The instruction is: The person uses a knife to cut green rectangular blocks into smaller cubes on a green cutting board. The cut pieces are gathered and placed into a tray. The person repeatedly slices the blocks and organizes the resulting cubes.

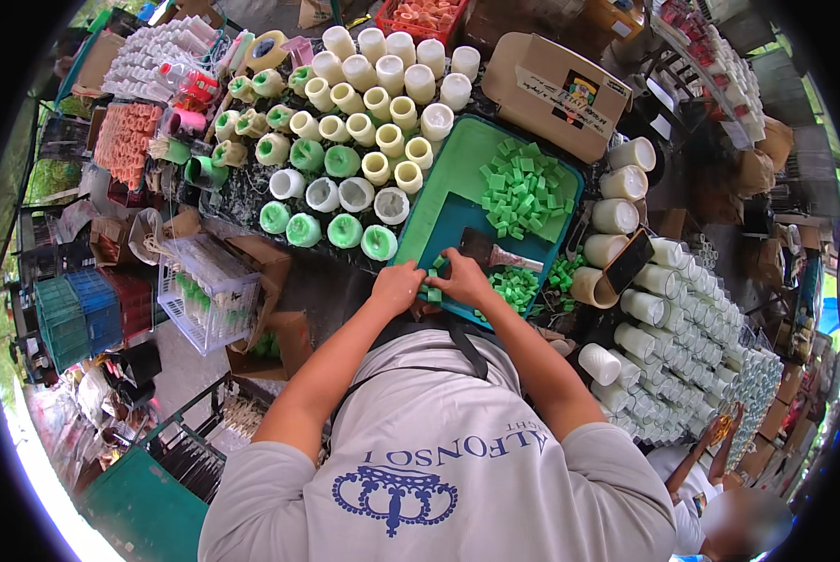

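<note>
My two hands meet at the near left corner of a teal tray [458,212]. My right hand [461,283] bends its thumb and fingers around small green blocks [434,294]. Right beside it, my left hand [398,288] has its fingers closed at the tray's edge; what they hold, if anything, is hidden. A flat green slab [428,217] lies along the tray's left side. Inside, a large heap of green cubes [525,190] fills the far right, and a smaller heap [513,287] sits nearer. Between the heaps lies a broad-bladed tool [478,246] with a dark handle.
Left of the tray stand rows of cream pillar candles [389,140] and green-filled cups [345,230]. A cardboard box [560,96] is behind it. To the right are white cylinders [616,216], a phone [629,260] and many glass cups [682,328]. Another person's arms [706,445] show lower right.
</note>
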`<state>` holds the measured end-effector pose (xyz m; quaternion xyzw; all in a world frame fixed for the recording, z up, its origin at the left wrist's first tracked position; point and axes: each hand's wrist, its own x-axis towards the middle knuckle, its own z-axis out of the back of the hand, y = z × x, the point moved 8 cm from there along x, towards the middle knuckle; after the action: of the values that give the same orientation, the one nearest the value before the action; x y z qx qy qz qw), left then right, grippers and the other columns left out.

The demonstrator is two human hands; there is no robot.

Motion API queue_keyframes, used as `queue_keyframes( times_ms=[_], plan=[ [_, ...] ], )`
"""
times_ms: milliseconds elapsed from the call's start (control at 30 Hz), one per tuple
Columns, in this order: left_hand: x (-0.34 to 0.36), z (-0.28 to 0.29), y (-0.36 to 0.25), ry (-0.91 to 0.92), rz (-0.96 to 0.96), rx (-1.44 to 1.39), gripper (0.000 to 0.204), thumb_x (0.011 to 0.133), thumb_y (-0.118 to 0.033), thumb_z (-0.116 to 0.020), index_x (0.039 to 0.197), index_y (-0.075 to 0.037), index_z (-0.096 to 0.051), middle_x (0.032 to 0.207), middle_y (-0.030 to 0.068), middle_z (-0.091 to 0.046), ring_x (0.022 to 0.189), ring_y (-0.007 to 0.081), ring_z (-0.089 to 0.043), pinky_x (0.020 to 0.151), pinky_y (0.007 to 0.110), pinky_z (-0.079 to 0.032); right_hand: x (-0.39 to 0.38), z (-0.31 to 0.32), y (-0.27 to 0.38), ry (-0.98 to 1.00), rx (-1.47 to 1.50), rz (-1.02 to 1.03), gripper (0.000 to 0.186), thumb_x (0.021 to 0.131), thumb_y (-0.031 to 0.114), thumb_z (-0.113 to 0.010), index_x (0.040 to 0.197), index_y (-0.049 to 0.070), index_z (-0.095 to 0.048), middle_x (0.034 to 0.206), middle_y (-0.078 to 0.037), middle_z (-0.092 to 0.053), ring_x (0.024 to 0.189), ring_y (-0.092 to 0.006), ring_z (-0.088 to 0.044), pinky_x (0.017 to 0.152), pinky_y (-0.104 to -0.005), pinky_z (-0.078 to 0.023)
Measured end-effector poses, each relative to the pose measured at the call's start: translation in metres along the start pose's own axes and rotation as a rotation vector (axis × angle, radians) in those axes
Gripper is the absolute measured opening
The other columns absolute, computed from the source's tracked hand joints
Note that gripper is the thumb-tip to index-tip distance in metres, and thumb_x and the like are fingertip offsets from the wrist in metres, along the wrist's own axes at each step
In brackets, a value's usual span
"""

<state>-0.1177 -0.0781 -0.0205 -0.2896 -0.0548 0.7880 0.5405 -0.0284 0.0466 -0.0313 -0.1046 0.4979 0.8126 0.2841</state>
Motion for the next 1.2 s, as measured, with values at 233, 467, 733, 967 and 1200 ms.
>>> queue_keyframes(
  times_ms=[233,467,733,967,1200],
  plan=[
    [-0.002,0.005,-0.001,-0.028,-0.034,0.023,0.017,0.091,-0.014,-0.073,0.106,-0.007,-0.069,0.108,0.0169,-0.067,0.094,0.0402,-0.073,0.078,0.053,-0.059,0.006,-0.018,0.012,-0.073,-0.228,0.158,0.041,0.081,0.02,-0.081,0.115,0.007,-0.062,0.107,-0.022,-0.073,0.1,-0.0455,-0.071,0.084,-0.0568,-0.057],
    [0.001,0.01,-0.007,0.004,-0.038,0.016,0.02,0.087,-0.016,-0.079,0.104,-0.009,-0.071,0.105,0.0137,-0.066,0.098,0.0381,-0.072,0.081,0.051,-0.058,-0.006,-0.009,0.019,-0.091,-0.33,0.152,0.033,0.082,0.012,-0.073,0.114,0.007,-0.062,0.107,-0.021,-0.068,0.097,-0.0455,-0.071,0.081,-0.0559,-0.058],
    [-0.001,0.006,-0.008,-0.215,-0.154,0.125,0.019,0.081,-0.015,-0.08,0.097,-0.011,-0.071,0.103,0.0108,-0.065,0.103,0.0321,-0.068,0.082,0.046,-0.056,-0.014,-0.013,0.01,-0.14,-0.294,0.278,0.029,0.084,0.005,-0.068,0.112,0.007,-0.064,0.108,-0.02,-0.064,0.092,-0.0447,-0.071,0.077,-0.0555,-0.058],
    [0.0,0.01,-0.02,-0.19,-0.17,0.139,0.021,0.083,-0.012,-0.076,0.103,-0.01,-0.069,0.104,0.0108,-0.065,0.103,0.0314,-0.068,0.081,0.045,-0.055,-0.036,-0.004,-0.047,0.124,0.882,-0.188,0.031,0.092,0.006,-0.061,0.123,0.009,-0.063,0.103,-0.006,-0.063,0.078,-0.0177,-0.067,0.063,-0.0355,-0.057],
    [0.007,0.014,-0.017,-0.172,-0.127,0.042,0.018,0.088,-0.015,-0.075,0.104,-0.008,-0.069,0.104,0.012,-0.068,0.103,0.0341,-0.069,0.084,0.047,-0.055,-0.046,-0.009,-0.056,0.228,0.416,-0.022,0.036,0.087,0.019,-0.077,0.118,0.008,-0.063,0.102,-0.009,-0.066,0.082,-0.0245,-0.069,0.07,-0.0375,-0.056]
  ],
)
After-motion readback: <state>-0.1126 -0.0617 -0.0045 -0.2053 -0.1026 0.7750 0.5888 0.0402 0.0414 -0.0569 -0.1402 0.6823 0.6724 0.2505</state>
